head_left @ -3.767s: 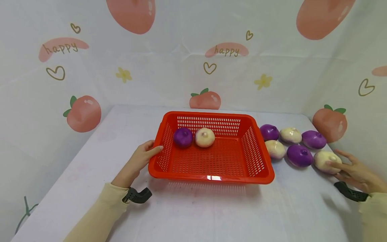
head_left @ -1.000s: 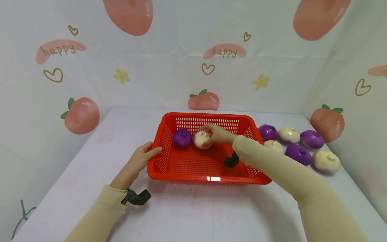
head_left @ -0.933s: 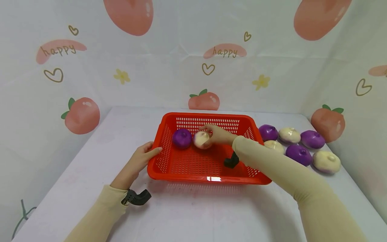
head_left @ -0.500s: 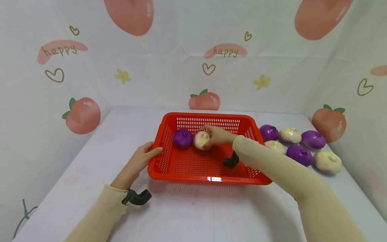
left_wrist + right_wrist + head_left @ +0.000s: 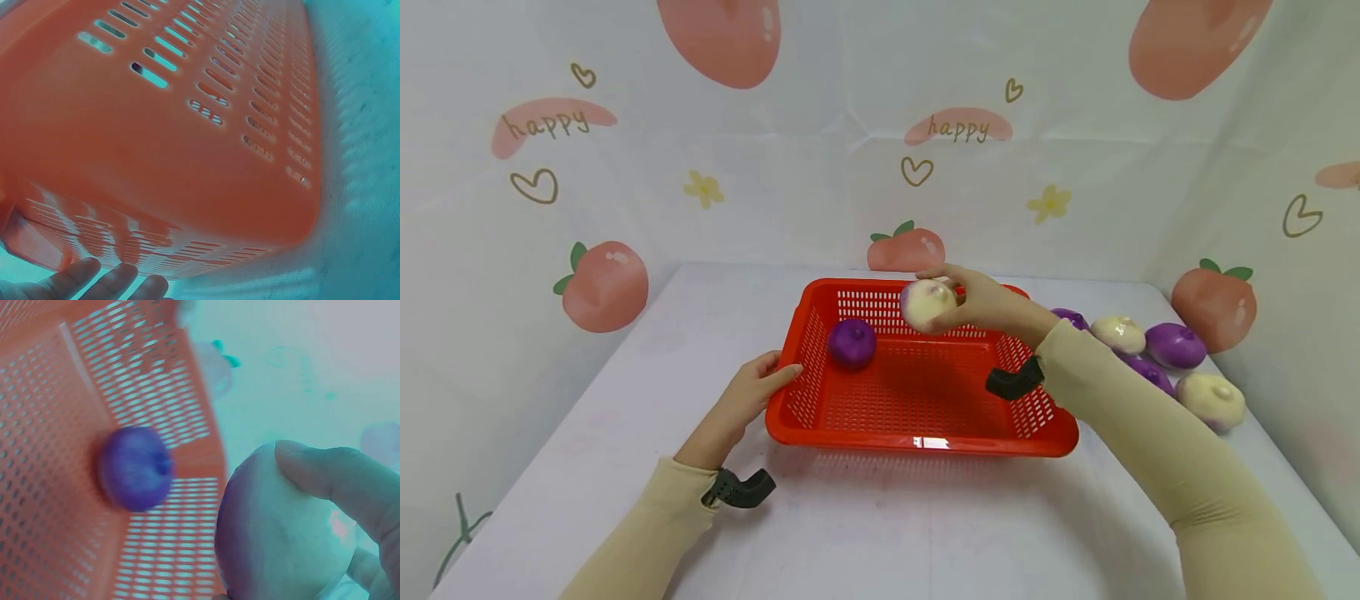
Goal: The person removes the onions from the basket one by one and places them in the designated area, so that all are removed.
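My left hand (image 5: 752, 396) grips the left rim of the red slotted basket (image 5: 850, 437), thumb over the edge; in the left wrist view its fingertips (image 5: 112, 281) show against the outer wall. My right hand (image 5: 988, 304) holds a white, purple-tinged turnip (image 5: 927, 304) over the back right part of the basket, at the height of the far rim in the head view. Thumb and fingers lie around its sides, as the right wrist view also shows of the turnip (image 5: 284, 531). Inside the basket, a purple turnip-like vegetable (image 5: 852, 343) sits near the back left corner.
Right of the basket, several more lie grouped on the white table (image 5: 880, 533), among them a purple one (image 5: 1176, 346) and white ones (image 5: 1212, 400), (image 5: 1118, 335). My right sleeve (image 5: 1150, 442) covers part of that group. A printed cloth wall (image 5: 820, 200) stands behind.
My right hand, earlier at the white turnip at far right, came into the basket, took the white turnip there and has raised it up and rightward. The left hand has stayed put.
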Available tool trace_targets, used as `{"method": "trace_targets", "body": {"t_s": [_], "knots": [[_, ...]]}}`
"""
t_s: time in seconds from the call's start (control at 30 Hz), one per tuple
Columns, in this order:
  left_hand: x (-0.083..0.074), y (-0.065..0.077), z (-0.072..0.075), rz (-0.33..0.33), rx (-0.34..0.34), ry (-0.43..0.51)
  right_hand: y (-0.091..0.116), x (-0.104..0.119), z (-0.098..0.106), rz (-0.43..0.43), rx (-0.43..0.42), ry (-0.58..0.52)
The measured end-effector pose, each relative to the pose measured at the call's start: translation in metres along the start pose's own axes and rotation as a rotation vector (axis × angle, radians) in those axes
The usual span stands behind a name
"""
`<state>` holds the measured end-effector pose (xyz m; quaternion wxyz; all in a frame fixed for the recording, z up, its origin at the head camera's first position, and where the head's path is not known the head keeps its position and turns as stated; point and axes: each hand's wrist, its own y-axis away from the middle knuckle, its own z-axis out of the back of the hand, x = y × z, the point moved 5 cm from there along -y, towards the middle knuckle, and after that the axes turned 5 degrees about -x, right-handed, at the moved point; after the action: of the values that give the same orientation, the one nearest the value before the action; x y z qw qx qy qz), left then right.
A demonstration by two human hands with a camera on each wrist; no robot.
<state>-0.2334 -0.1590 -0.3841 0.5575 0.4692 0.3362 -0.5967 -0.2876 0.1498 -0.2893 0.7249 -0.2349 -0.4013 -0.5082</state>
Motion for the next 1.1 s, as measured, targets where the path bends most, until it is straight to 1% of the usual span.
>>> {"method": "trace_targets", "body": {"t_s": [0.17, 0.23, 0.3, 0.4, 0.47, 0.63, 0.7, 0.77, 0.87, 0.97, 1.1], "knots": [[0.000, 0.000, 0.000, 0.001, 0.001, 0.007, 0.026, -0.004, 0.026, 0.006, -0.070, 0.004], [0.000, 0.000, 0.000, 0.001, 0.000, 0.011, 0.039, -0.008, 0.035, 0.010, -0.102, 0.012], [0.001, 0.000, 0.000, 0.001, 0.001, 0.013, 0.054, -0.013, 0.044, -0.004, -0.129, 0.012], [0.000, 0.000, 0.000, -0.003, 0.002, 0.014, 0.075, -0.023, 0.055, -0.052, -0.163, 0.009], [0.000, 0.001, -0.001, -0.006, 0.002, 0.013, 0.090, -0.030, 0.062, -0.102, -0.180, 0.006], [-0.001, 0.001, 0.000, -0.005, -0.003, 0.011, 0.123, -0.046, 0.076, -0.221, -0.221, 0.055], [-0.001, 0.001, 0.000, -0.003, -0.002, 0.012, 0.136, -0.052, 0.079, -0.252, -0.241, 0.061], [-0.001, 0.002, 0.000, -0.002, 0.000, 0.013, 0.148, -0.059, 0.081, -0.261, -0.257, 0.070], [0.000, 0.002, 0.000, 0.001, -0.001, 0.013, 0.161, -0.071, 0.086, -0.236, -0.299, 0.085], [0.000, 0.002, -0.001, 0.004, -0.004, 0.011, 0.173, -0.086, 0.091, -0.215, -0.346, 0.139], [0.000, 0.001, -0.001, 0.005, -0.004, 0.012, 0.188, -0.108, 0.095, -0.196, -0.380, 0.163]]}}
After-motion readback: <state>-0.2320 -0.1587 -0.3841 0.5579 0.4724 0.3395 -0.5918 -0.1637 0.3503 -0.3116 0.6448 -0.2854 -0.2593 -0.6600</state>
